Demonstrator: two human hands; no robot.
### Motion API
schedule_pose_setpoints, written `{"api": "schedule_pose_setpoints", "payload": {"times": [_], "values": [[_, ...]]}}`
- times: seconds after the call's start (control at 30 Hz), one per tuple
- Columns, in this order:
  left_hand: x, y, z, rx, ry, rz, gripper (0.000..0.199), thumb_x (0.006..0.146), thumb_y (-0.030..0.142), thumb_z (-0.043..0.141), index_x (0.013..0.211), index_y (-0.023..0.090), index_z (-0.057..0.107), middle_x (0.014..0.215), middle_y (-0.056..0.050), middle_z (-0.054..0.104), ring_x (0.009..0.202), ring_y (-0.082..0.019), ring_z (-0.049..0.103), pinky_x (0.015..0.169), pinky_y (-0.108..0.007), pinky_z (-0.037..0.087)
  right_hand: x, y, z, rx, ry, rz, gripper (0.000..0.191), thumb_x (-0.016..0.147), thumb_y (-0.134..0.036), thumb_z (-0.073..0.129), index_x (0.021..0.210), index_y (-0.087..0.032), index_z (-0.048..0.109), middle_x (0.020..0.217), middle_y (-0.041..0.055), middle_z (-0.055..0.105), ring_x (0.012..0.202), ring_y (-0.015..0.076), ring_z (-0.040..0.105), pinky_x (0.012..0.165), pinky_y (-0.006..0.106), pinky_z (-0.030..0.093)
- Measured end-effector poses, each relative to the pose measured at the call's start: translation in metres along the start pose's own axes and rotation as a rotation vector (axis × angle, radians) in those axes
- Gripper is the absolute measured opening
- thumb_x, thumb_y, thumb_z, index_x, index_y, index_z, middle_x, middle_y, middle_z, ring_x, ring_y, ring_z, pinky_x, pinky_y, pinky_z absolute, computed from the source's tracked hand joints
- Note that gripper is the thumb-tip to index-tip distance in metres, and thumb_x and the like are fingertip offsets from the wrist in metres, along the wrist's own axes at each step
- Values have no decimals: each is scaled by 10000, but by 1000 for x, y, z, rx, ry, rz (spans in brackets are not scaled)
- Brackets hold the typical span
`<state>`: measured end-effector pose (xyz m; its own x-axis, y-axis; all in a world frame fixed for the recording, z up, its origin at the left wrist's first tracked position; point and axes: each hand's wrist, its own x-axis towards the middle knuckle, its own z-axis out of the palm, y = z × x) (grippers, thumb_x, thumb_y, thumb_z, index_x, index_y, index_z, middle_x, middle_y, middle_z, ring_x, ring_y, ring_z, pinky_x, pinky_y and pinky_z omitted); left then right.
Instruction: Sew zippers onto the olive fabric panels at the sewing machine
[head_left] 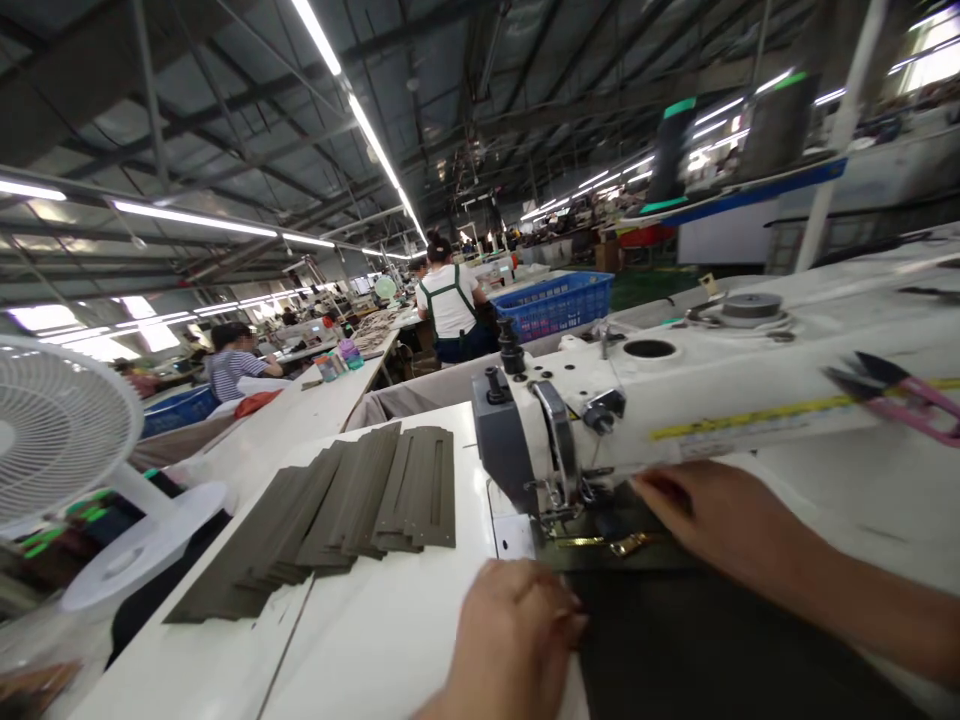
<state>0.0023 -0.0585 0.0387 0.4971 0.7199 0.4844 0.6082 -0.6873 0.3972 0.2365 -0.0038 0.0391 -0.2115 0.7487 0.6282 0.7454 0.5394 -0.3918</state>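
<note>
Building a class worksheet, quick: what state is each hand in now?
Left hand: curled by the edge of the dark fabric; grip cannot be told.
Right hand: half-curled near the gold zipper; grip cannot be told.

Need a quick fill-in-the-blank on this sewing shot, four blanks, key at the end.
1. Of the person's own two hands, the ____ is nearer the overlapping grey-green pieces.
2. The sewing machine beside the right hand has a ____ strip along its arm.
3. The scissors at the right have ____ handles.
4. The white appliance with a round grille at far left is a ____.

Missing words: left hand; yellow; pink; fan.
</note>
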Motion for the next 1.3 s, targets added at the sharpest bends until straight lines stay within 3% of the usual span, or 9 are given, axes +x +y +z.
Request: {"api": "schedule_pose_setpoints", "payload": {"times": [0.1, 0.17, 0.27, 0.5, 0.67, 0.87, 1.1, 1.3], "values": [[7, -17, -9, 145, 18, -5, 220, 798, 154, 585, 1010, 170, 639, 1068, -112, 659, 1010, -267, 610, 911, -490, 473, -23, -26, 16, -58, -66, -176, 255, 897, -193, 392, 840, -196, 640, 823, 74, 657, 755, 192, 623, 696, 324, 515], [11, -23, 1, 149, 5, 29, 191, 799, 114, 577, 964, 174, 651, 1067, -95, 666, 1038, -245, 604, 973, -495, 426, -31, -39, 30, -121, -91, -278, 293, 867, -111, 364, 928, -162, 646, 934, 103, 668, 843, 215, 625, 753, 353, 522], [12, -27, 16, 121, 41, 15, 169, 801, 71, 566, 894, 174, 662, 1044, -76, 678, 1024, -223, 615, 974, -454, 441, -29, -44, 44, -154, -143, -300, 289, 824, -61, 394, 965, -105, 642, 986, 141, 662, 892, 235, 620, 795, 374, 519], [10, -29, 14, 106, 56, 39, 173, 838, 95, 543, 947, 167, 656, 1058, -87, 673, 1022, -217, 618, 946, -396, 478, -11, -47, 29, -107, -398, -320, 295, 805, -26, 385, 949, -95, 632, 984, 136, 646, 944, 226, 596, 885, 367, 465], [13, -28, 15, 210, 70, 151, 199, 880, 121, 468, 870, 170, 661, 1014, -101, 685, 972, -220, 642, 901, -395, 508, -4, -50, 30, -91, -466, -329, 299, 752, -2, 409, 941, -87, 626, 970, 112, 637, 998, 203, 562, 949, 308, 412], [14, -23, 12, 327, 0, 201, 211, 855, 71, 447, 904, 137, 641, 1029, -145, 671, 979, -248, 637, 877, -431, 518, -7, -49, 34, -115, -485, -280, 335, 695, 29, 414, 948, -47, 621, 977, 152, 634, 915, 229, 589, 889, 350, 454], [13, -22, 15, 354, 1, 177, 215, 879, 88, 430, 926, 136, 634, 1027, -146, 670, 983, -253, 634, 866, -430, 526, -11, -49, 36, -70, -460, -248, 314, 774, 21, 374, 922, -112, 617, 963, 114, 646, 923, 213, 596, 883, 358, 459], [15, -23, 18, 408, -23, 202, 230, 899, 89, 401, 945, 113, 625, 1023, -165, 663, 983, -263, 632, 865, -442, 524, -13, -41, 42, -2, -371, -271, 348, 800, -1, 355, 985, -132, 618, 995, 115, 645, 981, 217, 580, 901, 366, 448]]}}
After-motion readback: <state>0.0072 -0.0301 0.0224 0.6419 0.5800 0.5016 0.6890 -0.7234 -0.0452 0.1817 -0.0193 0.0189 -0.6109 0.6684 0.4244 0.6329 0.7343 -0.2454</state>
